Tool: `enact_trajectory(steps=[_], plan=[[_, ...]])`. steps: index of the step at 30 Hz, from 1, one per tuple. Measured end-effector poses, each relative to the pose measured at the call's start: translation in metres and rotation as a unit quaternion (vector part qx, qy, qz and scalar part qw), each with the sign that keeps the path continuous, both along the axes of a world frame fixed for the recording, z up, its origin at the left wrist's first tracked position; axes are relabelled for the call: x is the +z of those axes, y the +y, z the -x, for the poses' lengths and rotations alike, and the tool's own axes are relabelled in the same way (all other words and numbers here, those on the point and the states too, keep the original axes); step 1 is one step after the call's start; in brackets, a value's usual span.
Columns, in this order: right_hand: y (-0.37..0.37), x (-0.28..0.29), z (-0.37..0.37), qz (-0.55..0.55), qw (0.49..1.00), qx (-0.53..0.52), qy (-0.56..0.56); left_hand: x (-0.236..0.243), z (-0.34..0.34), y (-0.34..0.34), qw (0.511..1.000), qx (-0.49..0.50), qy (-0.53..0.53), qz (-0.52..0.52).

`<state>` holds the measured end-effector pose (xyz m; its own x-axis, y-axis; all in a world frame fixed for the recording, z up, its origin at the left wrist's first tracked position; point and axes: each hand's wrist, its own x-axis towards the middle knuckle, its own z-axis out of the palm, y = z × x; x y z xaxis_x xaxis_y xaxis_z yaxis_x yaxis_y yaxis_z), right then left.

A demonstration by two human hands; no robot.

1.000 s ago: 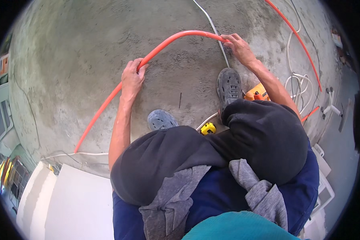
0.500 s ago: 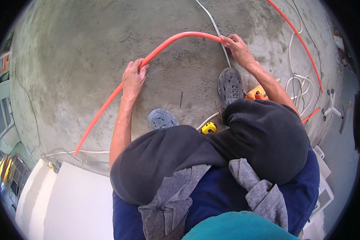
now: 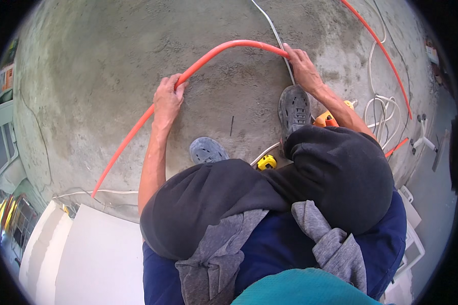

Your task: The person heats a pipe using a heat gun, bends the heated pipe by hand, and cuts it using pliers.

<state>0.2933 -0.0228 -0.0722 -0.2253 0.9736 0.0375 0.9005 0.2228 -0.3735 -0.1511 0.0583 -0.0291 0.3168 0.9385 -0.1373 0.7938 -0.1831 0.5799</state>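
Note:
I grip a curved orange pipe (image 3: 224, 47) over the concrete floor. My left hand (image 3: 168, 100) is closed round it left of my shoes, and the pipe runs on down to the lower left. My right hand (image 3: 304, 71) holds the pipe's other end above my grey right shoe (image 3: 295, 107), with a white cable (image 3: 266, 20) on the floor just behind it. A yellow tape measure (image 3: 267, 162) lies between my shoes. An orange and yellow tool (image 3: 324, 120) lies beside the right shoe, partly behind my forearm.
A second orange pipe (image 3: 381, 43) and loops of white cable (image 3: 371, 71) lie at the right, near white pipe pieces (image 3: 424, 137). Large white boards (image 3: 96, 254) are at the lower left. Stacked items and a wire basket (image 3: 18, 234) line the far left edge.
My right hand and the pipe end it holds have shifted slightly down and to the right, its fingers repositioned a little. My left hand has barely moved.

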Motion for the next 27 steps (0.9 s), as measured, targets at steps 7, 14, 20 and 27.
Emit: enact_trajectory(steps=[7,14,20,27], plan=[[-0.005,-0.005,-0.008,-0.062,0.997,0.000,0.046,-0.003,0.001,0.005,1.000,0.002,0.004,0.002],[-0.005,-0.002,-0.003,-0.077,0.996,0.016,0.030,0.000,0.007,0.003,1.000,0.000,0.012,-0.007],[-0.005,0.001,0.002,-0.068,0.997,0.007,0.026,0.000,0.007,0.002,1.000,-0.004,0.016,-0.021],[-0.005,0.003,0.005,-0.050,0.998,-0.017,0.032,0.001,0.005,-0.002,1.000,0.011,0.019,0.001]])
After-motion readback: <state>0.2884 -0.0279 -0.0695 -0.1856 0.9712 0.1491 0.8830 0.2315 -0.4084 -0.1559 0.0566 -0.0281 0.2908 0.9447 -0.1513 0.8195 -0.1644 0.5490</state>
